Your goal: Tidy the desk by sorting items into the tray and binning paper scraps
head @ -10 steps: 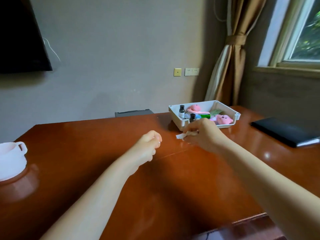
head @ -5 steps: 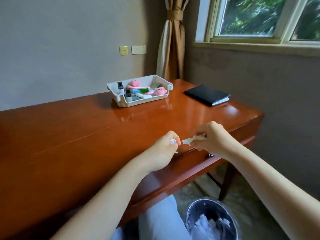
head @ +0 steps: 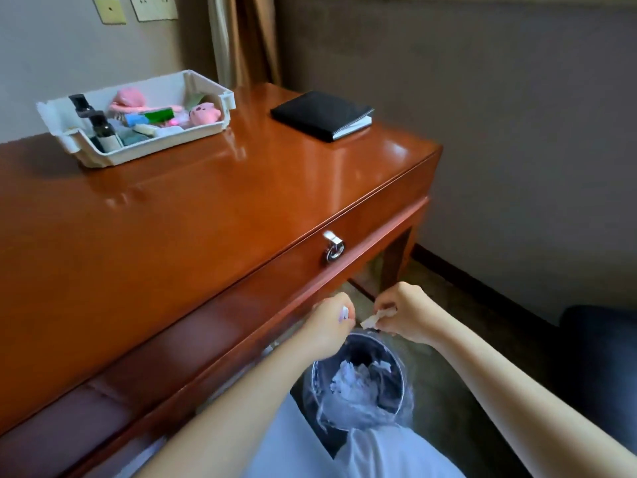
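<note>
Both my hands hover just above a round metal bin (head: 400, 384) on the floor, which holds crumpled white paper. My right hand (head: 405, 313) pinches a small white paper scrap (head: 374, 319). My left hand (head: 332, 320) is curled around another small white scrap (head: 344, 312), mostly hidden by the fingers. A white plastic tray (head: 113, 160) stands at the back left of the wooden desk (head: 206, 208), filled with small bottles, pink toys and other small items.
A black notebook (head: 320, 113) lies on the desk's right end. A drawer with a metal ring pull (head: 332, 248) faces me. A brown curtain hangs behind the desk, and a dark seat (head: 599, 343) sits at the right edge. My knees are below the bin.
Both hands carried their paper scraps from the desktop down past the desk's front edge to just over the bin. My view tilted down and to the right.
</note>
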